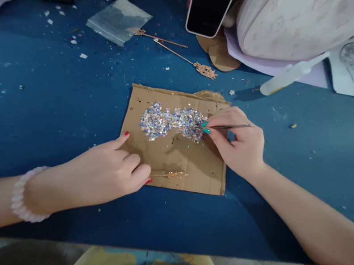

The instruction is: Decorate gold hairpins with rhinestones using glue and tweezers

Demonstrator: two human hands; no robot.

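- Surface: blue felt-like tabletop (pixel 50 97), speckled w/ small white scraps; clutter along the 12 o'clock edge.
- 1 flat brown cardboard sheet (pixel 192 162) at centre, 1 heap of shiny silver-blue sequins (pixel 172 122) on its upper half.
- 1 black-screen phone w/ pale case (pixel 210 4) propped at 12 o'clock; 1 pale pink padded bag (pixel 300 22) at 1 o'clock; 1 clear plastic pouch (pixel 119 21) at 11 o'clock; 1 white glue bottle (pixel 290 74) lying at 2 o'clock.
- 2 gold hair sticks w/ ornate ends (pixel 189 60) lie above the cardboard, 12 o'clock.
- Right hand (pixel 239 143): thumb + forefinger pinched shut on thin metal tweezers (pixel 232 126); tips sit at the sequin heap's 3 o'clock edge, touching it.
- Left hand (pixel 109 171): curled, index finger stretched out onto the cardboard's 9 o'clock edge; other fingers closed on a 3rd gold ornate stick (pixel 171 175), its head poking out toward 3 o'clock, on the cardboard's lower part.
- 1 pale beaded bracelet (pixel 21 197) on left wrist.
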